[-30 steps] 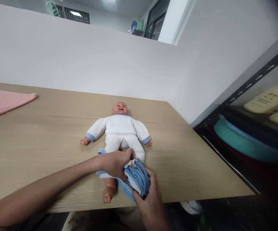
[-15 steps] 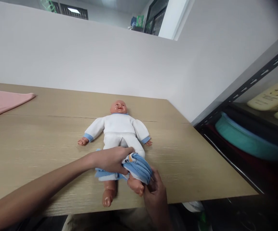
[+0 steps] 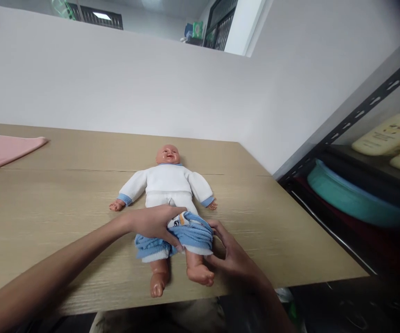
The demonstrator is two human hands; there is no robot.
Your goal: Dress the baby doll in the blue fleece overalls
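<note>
A baby doll in a white top lies on its back on the wooden table, head away from me. Blue shorts with a white hem are bunched around its thighs, both bare feet sticking out below. My left hand grips the waistband of the shorts at the doll's hips, fingers closed on the cloth. My right hand holds the shorts at the doll's outer thigh, fingers curled onto the fabric.
A pink cloth lies at the table's far left. A black metal shelf stands to the right, holding a teal basin and pale bottles. A white wall runs behind the table.
The blue shorts have been pulled up the doll's legs from the feet to the thighs. Both feet now show. My right hand moved from below the foot up to the doll's side.
</note>
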